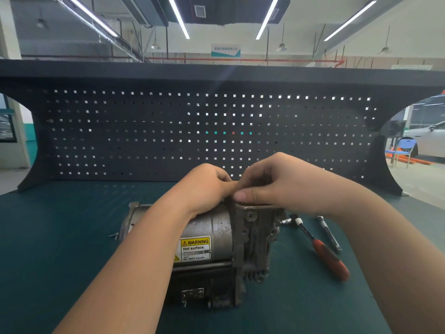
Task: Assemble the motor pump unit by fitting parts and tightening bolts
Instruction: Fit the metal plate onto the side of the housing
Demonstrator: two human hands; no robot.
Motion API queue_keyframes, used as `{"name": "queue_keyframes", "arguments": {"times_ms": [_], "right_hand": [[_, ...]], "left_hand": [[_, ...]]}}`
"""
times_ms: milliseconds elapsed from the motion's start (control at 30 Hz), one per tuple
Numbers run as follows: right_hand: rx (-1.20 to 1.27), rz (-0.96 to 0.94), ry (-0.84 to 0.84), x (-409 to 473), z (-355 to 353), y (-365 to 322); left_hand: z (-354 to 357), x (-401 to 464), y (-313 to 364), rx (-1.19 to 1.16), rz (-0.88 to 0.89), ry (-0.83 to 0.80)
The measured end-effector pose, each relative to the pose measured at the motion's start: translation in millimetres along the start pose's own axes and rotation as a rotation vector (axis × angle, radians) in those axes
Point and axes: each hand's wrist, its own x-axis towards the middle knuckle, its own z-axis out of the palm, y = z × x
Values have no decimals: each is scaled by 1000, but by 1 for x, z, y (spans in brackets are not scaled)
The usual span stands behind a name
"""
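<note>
The motor pump unit [216, 249] lies on its side on the green tabletop [60, 237], right in front of me at the middle of my view, its grey cylindrical motor body toward 9 o'clock and the cast pump housing [257, 235] toward 3 o'clock. A yellow and white warning label [195, 248] faces up at me from the motor body.

Both my hands meet on the far top edge of the unit, at 12 o'clock from the label, where the motor body joins the housing. My left hand [204, 186] rests over the top of the motor, its fingers curled and bunched at the seam; they seem to pinch something small there, but I cannot tell what, since the hand hides it. My right hand [281, 184] comes in from 3 o'clock, fingers curled as well, with its thumb [243, 195] lying flat along the top edge of the housing, touching it.

At 3 o'clock from the unit, just beside the housing, a ratchet wrench [320, 249] with an orange handle lies on the tabletop, its head pointing toward the housing. A slim metal rod-shaped tool [328, 233] lies just beyond it. At 9 o'clock from the motor's end cap, a small screw [114, 235] rests on the tabletop. A dark pegboard [168, 131] stands at 12 o'clock along the back.
</note>
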Motion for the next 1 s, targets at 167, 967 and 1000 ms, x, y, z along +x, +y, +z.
{"name": "queue_keyframes", "arguments": {"times_ms": [167,967,1000], "right_hand": [[-39,-1,3,-1,-1,-2],[-207,-7,66,-1,3,-8],[-199,-12,63,-1,2,-8]], "left_hand": [[0,-1,1,-14,-5,-10],[-1,-5,5,-25,-27,-45],[-1,-5,5,-18,-27,-46]]}}
